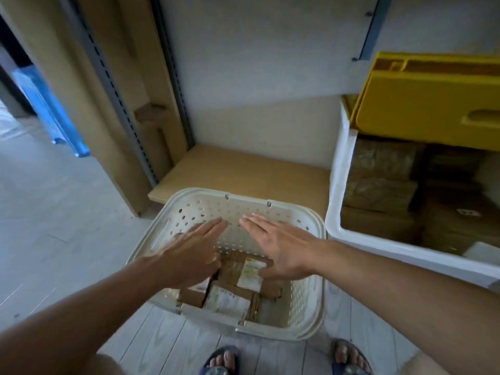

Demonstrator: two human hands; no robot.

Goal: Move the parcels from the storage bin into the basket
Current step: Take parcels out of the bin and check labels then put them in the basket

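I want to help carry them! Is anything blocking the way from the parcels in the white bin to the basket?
Nothing visible blocks it. The white plastic storage bin stands open-fronted right beside the cream perforated basket, brown parcels exposed. Both open hands, left and right, hover over the basket.

Head camera looks steeply down, close above basket [311,301].

So the pale plank floor [67,212] carries the cream perforated basket [311,301]. Its far rim sits just at the front edge of the low wooden shelf [243,174], and the white storage bin [341,185] stands right of the basket.
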